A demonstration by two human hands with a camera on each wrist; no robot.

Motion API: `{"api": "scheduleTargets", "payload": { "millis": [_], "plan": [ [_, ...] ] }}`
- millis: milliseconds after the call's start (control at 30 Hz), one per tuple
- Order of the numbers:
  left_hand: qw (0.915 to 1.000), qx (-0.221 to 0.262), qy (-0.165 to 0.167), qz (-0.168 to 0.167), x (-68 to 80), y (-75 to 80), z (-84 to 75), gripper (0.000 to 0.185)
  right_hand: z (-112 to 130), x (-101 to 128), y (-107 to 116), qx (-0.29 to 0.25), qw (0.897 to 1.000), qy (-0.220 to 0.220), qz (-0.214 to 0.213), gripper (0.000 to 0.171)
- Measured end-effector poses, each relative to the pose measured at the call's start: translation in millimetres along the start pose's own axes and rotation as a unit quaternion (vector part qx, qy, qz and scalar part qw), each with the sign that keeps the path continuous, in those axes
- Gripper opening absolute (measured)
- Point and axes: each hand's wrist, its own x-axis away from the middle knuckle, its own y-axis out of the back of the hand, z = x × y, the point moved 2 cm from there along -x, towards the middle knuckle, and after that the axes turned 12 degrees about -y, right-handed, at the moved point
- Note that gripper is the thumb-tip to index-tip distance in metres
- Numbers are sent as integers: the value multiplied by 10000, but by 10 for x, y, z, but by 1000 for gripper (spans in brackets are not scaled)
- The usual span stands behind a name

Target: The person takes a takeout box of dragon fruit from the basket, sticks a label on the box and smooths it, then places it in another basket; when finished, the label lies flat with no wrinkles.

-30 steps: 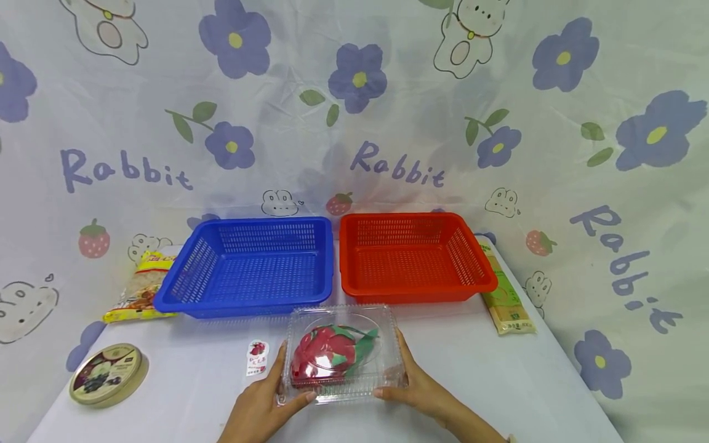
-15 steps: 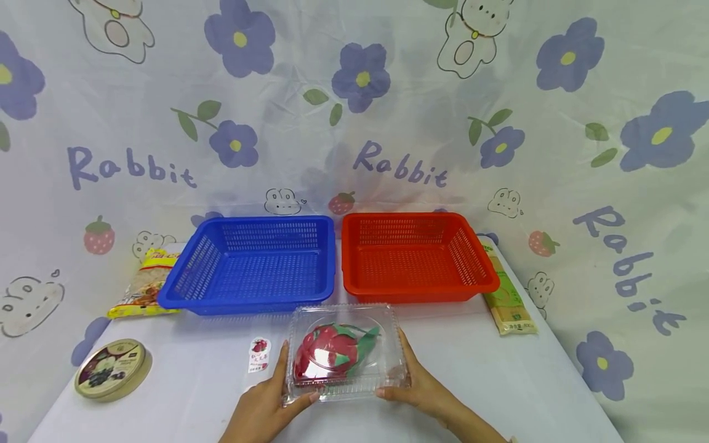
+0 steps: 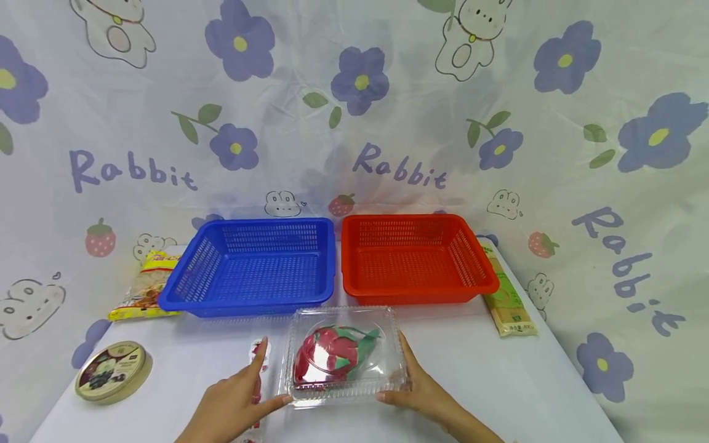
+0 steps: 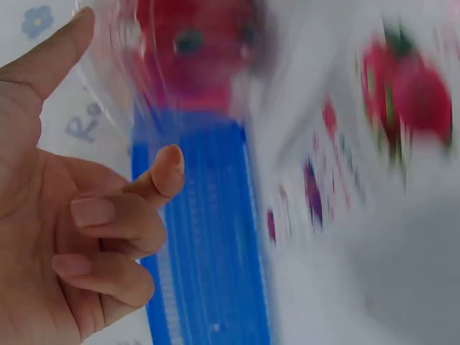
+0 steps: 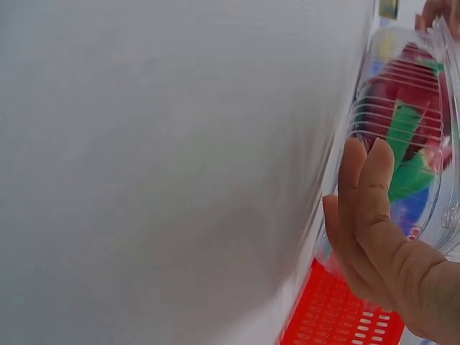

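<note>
A clear plastic clamshell container (image 3: 382,344) with its lid down holds a red dragon fruit (image 3: 327,354) with green tips. My right hand (image 3: 426,387) grips the container's right side, thumb at the near edge and fingers along the side wall (image 5: 374,187). Apart from its left side is my left hand (image 3: 229,397), index finger and thumb stretched out, the other fingers loosely bent and nothing held (image 4: 79,208). Beneath that hand lies a strip of dragon fruit stickers (image 4: 406,93), partly hidden by it in the head view.
Behind the container stand a blue basket (image 3: 188,306) and a red basket (image 3: 421,289), side by side. A yellow food bag (image 3: 145,286) lies at the left, with a round tin (image 3: 111,372) nearer me. On the right lies a green-and-tan packet (image 3: 506,301).
My left hand has let go of the container and moved left, over the stickers. The container and my right hand have stayed nearly in place.
</note>
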Motion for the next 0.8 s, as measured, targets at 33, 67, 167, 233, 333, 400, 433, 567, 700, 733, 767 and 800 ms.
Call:
{"api": "scheduleTargets", "payload": {
  "millis": [33,67,167,233,333,400,433,567,700,733,767,800],
  "plan": [
    [10000,-67,-55,-15,-5,42,71,110,-5,5,2,35,10000,-36,-15,119],
    [9999,-98,-91,-12,-15,80,148,109,-8,10,4,57,10000,-65,-33,119],
    [9993,-176,-309,-81,-54,162,393,101,-16,31,15,188,9997,-127,-79,119],
    [9977,-292,-536,-301,-85,182,561,95,-25,52,26,214,9996,-145,-63,120],
    [9929,-495,-855,-659,-140,160,783,85,-48,88,46,179,9997,-184,26,119],
    [9899,-638,-989,-787,-178,124,903,81,-65,107,60,144,9996,-212,100,119],
    [9891,-671,-1026,-814,-195,105,952,79,-69,115,66,164,9995,-232,116,119],
    [9896,-643,-1042,-755,-242,52,1074,79,-76,123,75,196,9992,-285,174,120],
    [9892,-701,-1064,-722,-283,48,1130,85,-84,127,60,205,9991,-293,239,120],
    [9886,-742,-1082,-735,-302,45,1145,87,-86,128,62,230,9990,-280,264,119],
    [9882,-775,-1085,-751,-323,42,1160,87,-90,128,62,233,9990,-269,286,119],
    [9879,-795,-1085,-770,-344,37,1173,87,-93,129,64,230,9989,-261,313,119]
  ]
}}
